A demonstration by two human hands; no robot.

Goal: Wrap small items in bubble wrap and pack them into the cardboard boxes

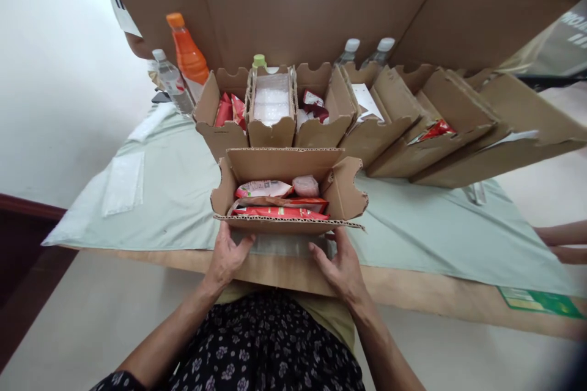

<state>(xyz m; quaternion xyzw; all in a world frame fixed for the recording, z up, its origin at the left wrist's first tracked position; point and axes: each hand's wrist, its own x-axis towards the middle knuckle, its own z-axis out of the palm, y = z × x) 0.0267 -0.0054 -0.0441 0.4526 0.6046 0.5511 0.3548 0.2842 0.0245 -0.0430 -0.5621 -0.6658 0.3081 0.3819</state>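
An open cardboard box (284,229) with scalloped short sides is right in front of me near the table edge. Inside it are red snack packets (279,213), a pink-and-white packet (263,188) and a small pink wrapped item (305,186). My left hand (228,256) is at the box's near left corner, its thumb out along the front and its other fingers partly hidden by the box. At the near right corner, my right hand (340,266) holds the box likewise, with fingertips hidden behind the cardboard.
Several cardboard bins (271,133) stand in a row behind, some holding packets, bubble wrap or paper. An orange bottle (189,55) and clear bottle (173,82) stand back left. A tall cardboard panel (293,6) rises behind. Another person's arm (562,233) shows at right.
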